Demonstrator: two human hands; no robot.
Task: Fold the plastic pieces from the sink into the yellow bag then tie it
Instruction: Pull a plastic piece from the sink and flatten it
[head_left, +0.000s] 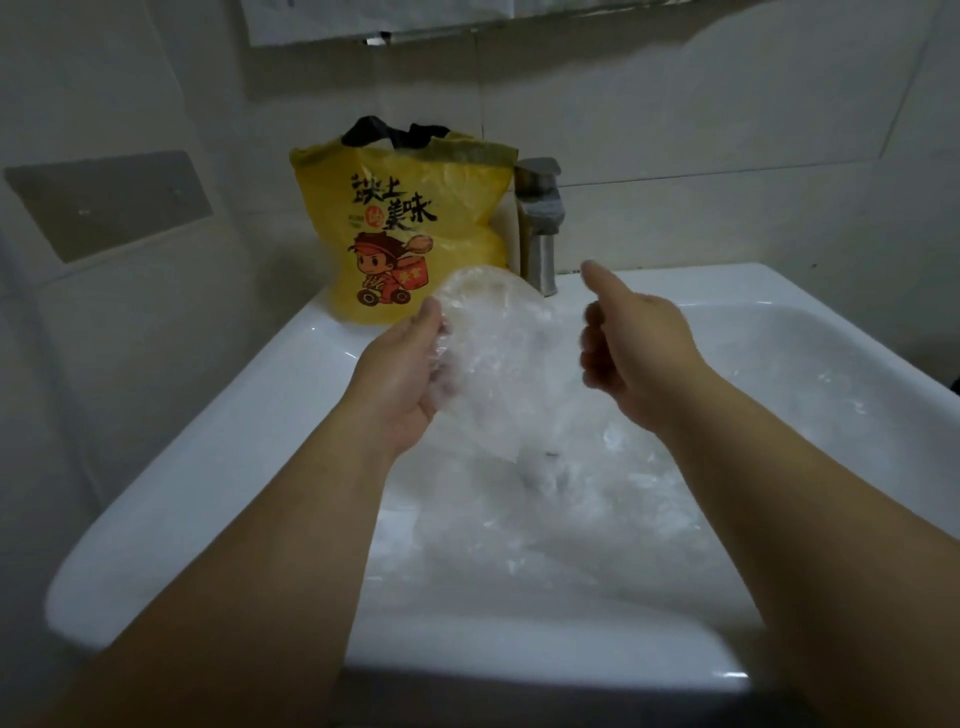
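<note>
Clear, crinkled plastic pieces (597, 509) lie heaped in the basin of the white ceramic sink (208, 441), so most of the folding looks to be still ahead. One more clear, rounded piece of thin plastic film (493, 332) is lifted above the basin, and the left hand (400, 379) grips its left edge, thumb on top and fingers curled underneath. The right hand (634, 348) hovers just beside the film's right edge with its thumb stuck out and its fingers half curled; blur and the transparency of the film keep me from telling whether it has any hold on it. This piece is not visibly folded yet. A yellow plastic carrier bag with a cartoon delivery rider and black lettering (405, 228) stands upright on the back rim of the sink, just beside the brushed metal tap (540, 223). Its mouth is open and untied, with something black (389, 130) showing at the top; whether that is a handle or contents I cannot say. The bag bulges somewhat, though what fills it is hidden. By my reading the task is in its early or middle part: fold this piece, bag it, clear the basin, then tie.
</note>
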